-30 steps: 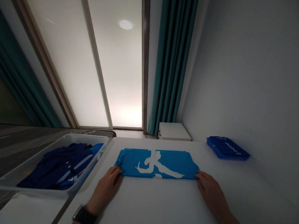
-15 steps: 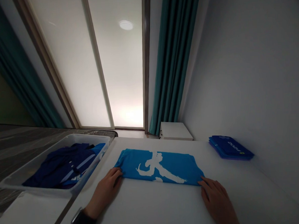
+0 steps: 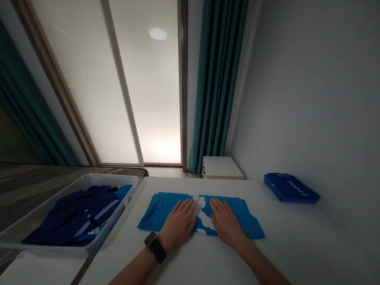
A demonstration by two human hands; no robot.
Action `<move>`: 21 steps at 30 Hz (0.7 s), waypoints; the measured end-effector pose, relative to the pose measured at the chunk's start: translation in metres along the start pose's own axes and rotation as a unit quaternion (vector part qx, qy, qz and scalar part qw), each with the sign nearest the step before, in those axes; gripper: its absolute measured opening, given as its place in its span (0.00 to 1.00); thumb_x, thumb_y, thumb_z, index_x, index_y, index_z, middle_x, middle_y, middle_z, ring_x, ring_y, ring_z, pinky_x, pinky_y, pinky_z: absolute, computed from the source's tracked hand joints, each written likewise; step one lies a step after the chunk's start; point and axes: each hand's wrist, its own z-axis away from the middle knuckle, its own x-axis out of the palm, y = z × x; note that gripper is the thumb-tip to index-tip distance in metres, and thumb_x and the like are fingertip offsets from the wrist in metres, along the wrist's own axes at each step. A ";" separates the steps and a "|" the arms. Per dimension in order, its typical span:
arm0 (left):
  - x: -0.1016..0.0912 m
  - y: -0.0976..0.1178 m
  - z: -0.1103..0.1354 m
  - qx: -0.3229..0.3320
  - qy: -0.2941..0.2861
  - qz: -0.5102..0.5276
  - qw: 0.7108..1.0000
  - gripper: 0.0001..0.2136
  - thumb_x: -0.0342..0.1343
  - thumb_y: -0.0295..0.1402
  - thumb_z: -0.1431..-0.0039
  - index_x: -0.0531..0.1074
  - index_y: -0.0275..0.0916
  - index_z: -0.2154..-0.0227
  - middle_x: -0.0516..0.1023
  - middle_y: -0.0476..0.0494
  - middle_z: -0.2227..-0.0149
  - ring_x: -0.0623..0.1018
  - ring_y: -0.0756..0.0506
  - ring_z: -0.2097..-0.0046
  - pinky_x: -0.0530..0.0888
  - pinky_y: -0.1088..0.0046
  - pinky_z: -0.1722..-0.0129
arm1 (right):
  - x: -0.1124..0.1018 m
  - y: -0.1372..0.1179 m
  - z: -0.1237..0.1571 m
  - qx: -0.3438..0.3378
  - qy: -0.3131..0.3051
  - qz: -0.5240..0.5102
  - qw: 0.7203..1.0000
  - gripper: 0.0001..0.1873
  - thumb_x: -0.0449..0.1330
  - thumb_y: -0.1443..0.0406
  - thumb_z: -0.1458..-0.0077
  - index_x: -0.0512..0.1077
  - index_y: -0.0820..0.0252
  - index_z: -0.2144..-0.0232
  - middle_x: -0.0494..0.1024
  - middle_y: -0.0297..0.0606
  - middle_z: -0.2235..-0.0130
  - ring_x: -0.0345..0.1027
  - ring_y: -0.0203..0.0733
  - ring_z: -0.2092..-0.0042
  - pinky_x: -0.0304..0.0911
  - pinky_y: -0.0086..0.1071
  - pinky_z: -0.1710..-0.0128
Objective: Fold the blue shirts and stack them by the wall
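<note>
A bright blue shirt (image 3: pixel 248 217) with a white brush-stroke print lies folded into a wide strip on the white table. My left hand (image 3: pixel 180 220), with a dark watch on the wrist, rests flat on it just left of the print's middle. Fingers stretched, my right hand (image 3: pixel 226 220) presses flat on the cloth just right of the middle. Between the two hands part of the white print shows; the rest is covered by them. Neither hand grips the fabric.
A translucent plastic bin (image 3: pixel 130 183) with crumpled dark blue garments (image 3: pixel 76 210) stands to the left. At the right, by the wall, lies a stack of folded blue clothes (image 3: pixel 291 188). A small white cabinet (image 3: pixel 222 168) stands beyond the table's (image 3: pixel 195 268) far edge.
Both hands have left the shirt's near corners and moved inward onto its middle, now lying flat. The shirt stays in place, its near corners spread a little wider.
</note>
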 end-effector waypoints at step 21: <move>0.021 0.016 0.003 -0.045 -0.009 0.025 0.999 0.25 0.42 0.45 0.31 0.56 0.44 0.34 0.56 0.41 0.32 0.56 0.38 0.32 0.52 0.48 0.34 | 0.012 0.003 0.010 0.003 -0.065 -0.018 0.998 0.36 0.35 0.47 0.34 0.48 0.59 0.31 0.46 0.39 0.30 0.35 0.49 0.29 0.32 0.51 0.32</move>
